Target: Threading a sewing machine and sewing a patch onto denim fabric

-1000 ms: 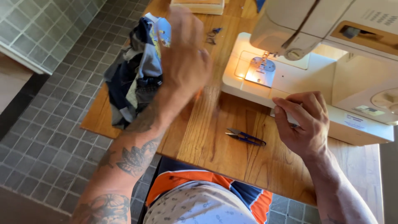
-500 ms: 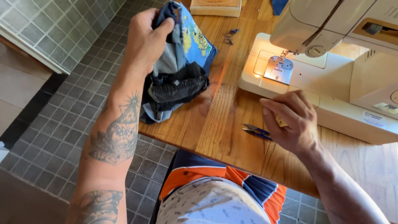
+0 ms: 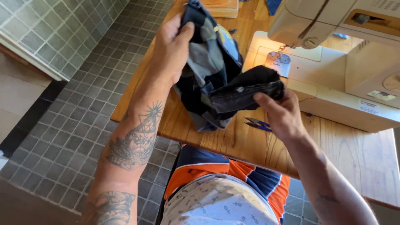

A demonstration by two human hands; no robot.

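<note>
Cream sewing machine (image 3: 333,62) and small blue snips (image 3: 258,123) on wooden table (image 3: 233,141), grey tiled floor (image 3: 71,104).

Snips (image 3: 257,123) on table (image 3: 233,143), before sewing machine (image 3: 333,62)

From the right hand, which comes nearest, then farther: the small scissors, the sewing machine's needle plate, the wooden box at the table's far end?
1. Small scissors, just left of the right hand.
2. Needle plate, above it.
3. Wooden box, far end.

Patchwork fabric (image 3: 212,71) black, grey, blue; sewing machine (image 3: 333,62) cream; snips (image 3: 258,123) blue.
</note>
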